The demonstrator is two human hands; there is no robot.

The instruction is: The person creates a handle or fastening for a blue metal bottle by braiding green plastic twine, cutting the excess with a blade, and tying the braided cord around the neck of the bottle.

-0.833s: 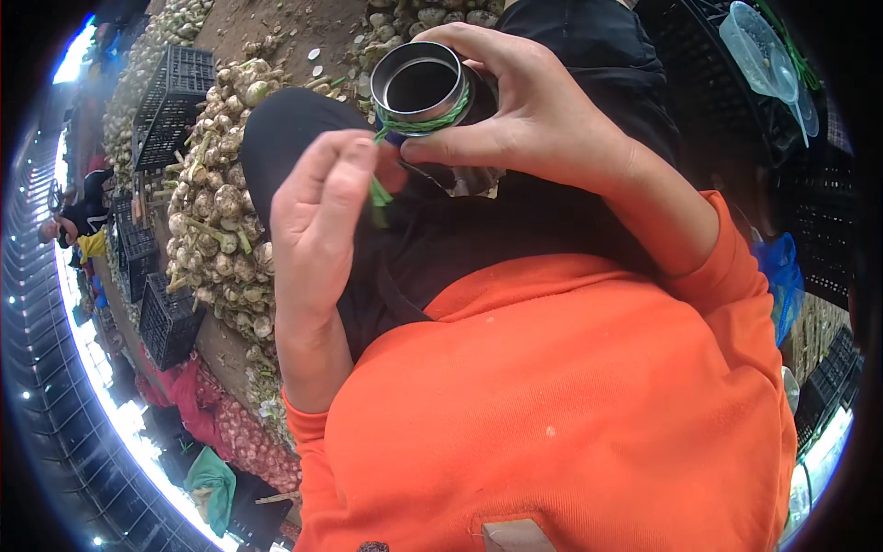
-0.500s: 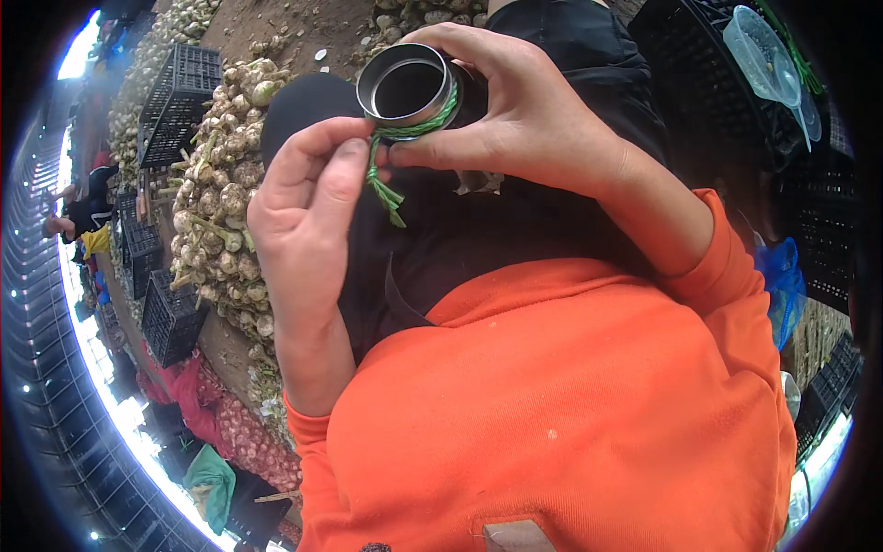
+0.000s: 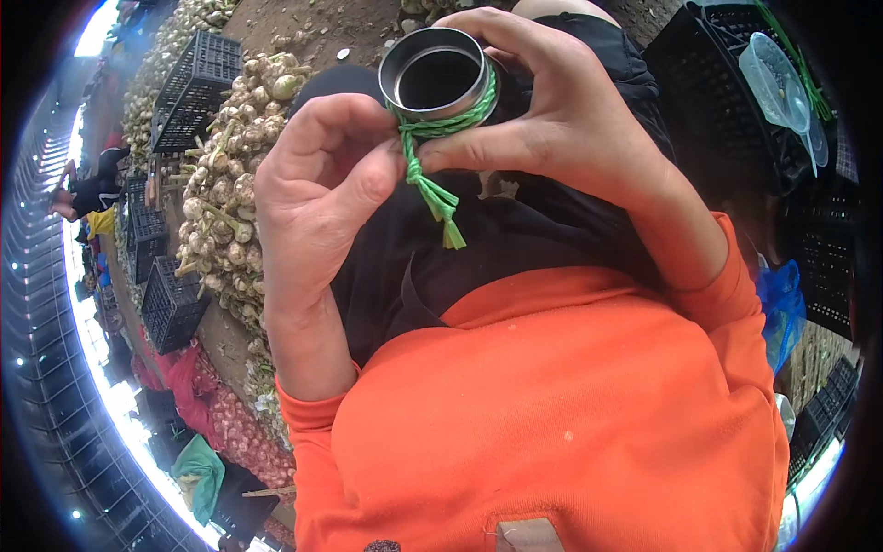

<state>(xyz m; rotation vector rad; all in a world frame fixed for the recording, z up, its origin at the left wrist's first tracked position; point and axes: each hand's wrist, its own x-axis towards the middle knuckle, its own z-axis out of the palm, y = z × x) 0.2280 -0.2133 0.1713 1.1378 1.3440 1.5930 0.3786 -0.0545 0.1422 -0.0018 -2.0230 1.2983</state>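
A short, shiny metal cylinder (image 3: 436,77) with a dark inside is held up over my lap. Green twine (image 3: 457,121) is wound round its outside and knotted at the front, and the twine's frayed ends hang down. My right hand (image 3: 552,115) grips the cylinder from the right, thumb below the rim in front and fingers behind. My left hand (image 3: 322,175) is closed at the left side, its thumb and fingers against the cylinder and twine beside the knot. The left fingertips are partly hidden behind the twine.
A large heap of garlic bulbs (image 3: 225,198) lies to the left, with black crates (image 3: 198,87) beside it. Red net sacks (image 3: 244,437) are at the lower left. At the right, a black crate (image 3: 685,69) carries a clear plastic scoop (image 3: 774,81); a blue bag (image 3: 782,308) hangs nearby.
The cylinder and both hands have shifted slightly right in the view. My left fingers have curled in closer to the cylinder, and the twine's tail hangs more in front of the left fingertips.
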